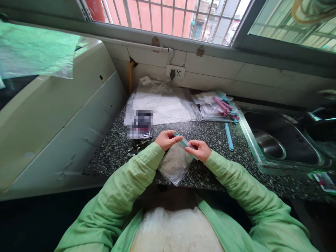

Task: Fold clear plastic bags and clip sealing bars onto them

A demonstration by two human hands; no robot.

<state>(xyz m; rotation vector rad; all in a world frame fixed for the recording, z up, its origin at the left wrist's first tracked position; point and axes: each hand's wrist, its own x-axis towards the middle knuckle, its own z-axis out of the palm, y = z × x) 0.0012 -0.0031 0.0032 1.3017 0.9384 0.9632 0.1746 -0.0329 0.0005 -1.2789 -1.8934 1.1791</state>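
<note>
My left hand [167, 140] pinches the upper end of a light blue bag-sealing clip [184, 141] between thumb and fingers. Around its lower part my right hand [201, 150] is closed, thumb on top. A clear plastic bag [176, 163] hangs below the clip and spreads on the counter by its front edge. Whether the bag's edge sits inside the clip I cannot tell. Another blue clip [229, 137] lies loose to the right of my hands. Behind it, pink clips [222, 105] and several blue ones rest on a pile of clear bags [207, 108].
Large clear bags [168, 101] lie flat along the back of the speckled counter [112, 150]. A blurred-out packet [140, 124] is left of my hands. A metal sink [283, 140] bounds the right side, a pale appliance panel [78, 119] the left. A wall socket [175, 72] holds a plug.
</note>
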